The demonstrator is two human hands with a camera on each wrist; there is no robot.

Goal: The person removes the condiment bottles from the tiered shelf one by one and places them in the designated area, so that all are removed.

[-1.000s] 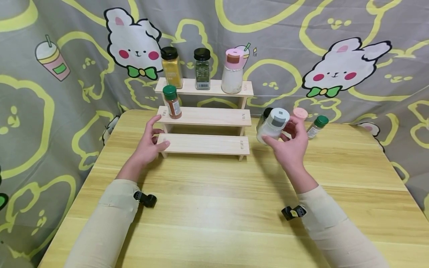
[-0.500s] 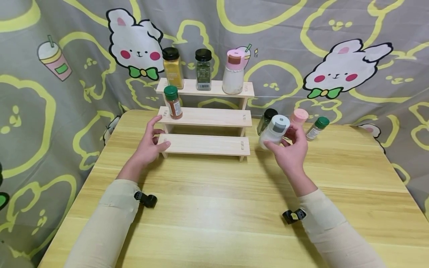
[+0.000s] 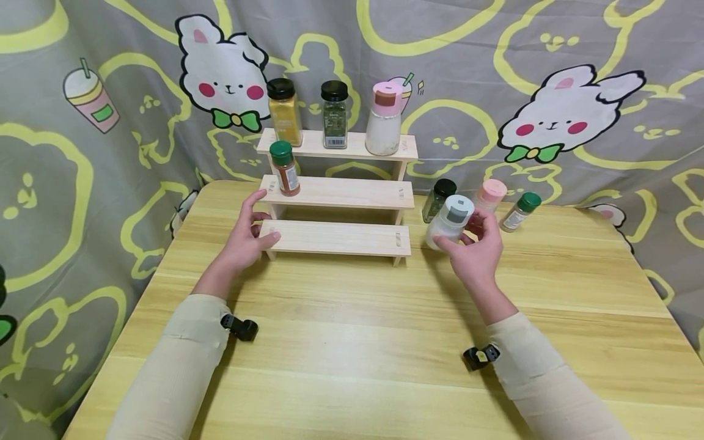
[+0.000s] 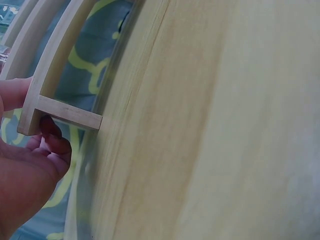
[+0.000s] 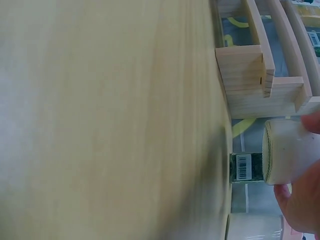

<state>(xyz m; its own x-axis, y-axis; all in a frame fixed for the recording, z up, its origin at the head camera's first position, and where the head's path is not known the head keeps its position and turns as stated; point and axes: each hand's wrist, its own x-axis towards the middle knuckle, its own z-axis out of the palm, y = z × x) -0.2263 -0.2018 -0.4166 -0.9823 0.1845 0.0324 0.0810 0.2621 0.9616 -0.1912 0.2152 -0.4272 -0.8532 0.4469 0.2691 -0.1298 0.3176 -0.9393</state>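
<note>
My left hand [image 3: 242,235] grips the left end of a three-step wooden spice rack [image 3: 338,237], thumb on the lowest shelf; in the left wrist view, curled fingers [image 4: 59,150] show beneath that shelf. My right hand [image 3: 477,244] holds a salt shaker with a pale grey-white cap [image 3: 452,221], right of the rack. A gap shows between the shaker's base [image 5: 268,152] and the table in the right wrist view. Behind it stand a black-capped spice jar [image 3: 438,200] and a pink-capped shaker [image 3: 491,194], partly hidden. A small green-capped bottle [image 3: 519,212] stands farther right.
On the top shelf are a yellow spice jar [image 3: 286,119], a green herb jar [image 3: 334,119] and a pink-capped shaker of white grains [image 3: 383,125]. A green-capped red spice bottle [image 3: 285,171] stands on the middle shelf's left. A patterned curtain [image 3: 451,36] hangs behind the table [image 3: 341,354].
My right hand has lowered the grey-white-capped shaker a little, so more of the black-capped jar and pink-capped shaker behind shows. My left hand stays on the rack.
</note>
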